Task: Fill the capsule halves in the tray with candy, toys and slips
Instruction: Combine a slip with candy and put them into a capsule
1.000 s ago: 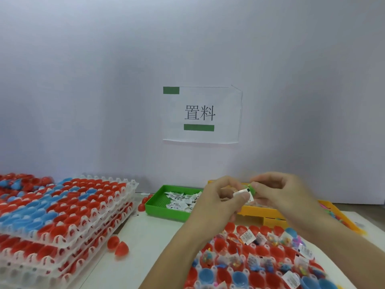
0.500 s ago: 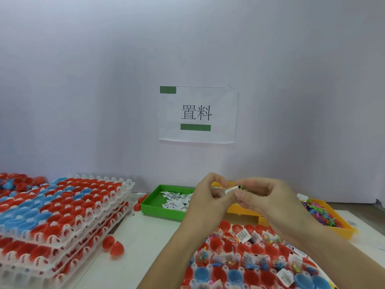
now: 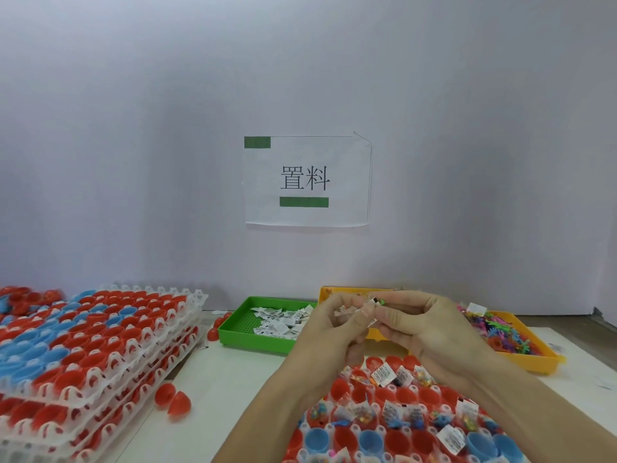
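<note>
Since 0.5 s ago both hands dropped slightly toward the tray. Left hand and right hand together pinch one small slip above the tray's far edge. Step: separating a slip; next, drop into an unfilled half. Bins beyond the tray: two, green and orange.

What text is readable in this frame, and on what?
"置料": on the paper sign taped to the wall, between two green bars that carry no text.
Slips in the green tray: dark print, too small to read.
Slips in the capsule tray: print blurred, unreadable.
Small item pinched between the left hand and right hand: too blurred to read.
</note>
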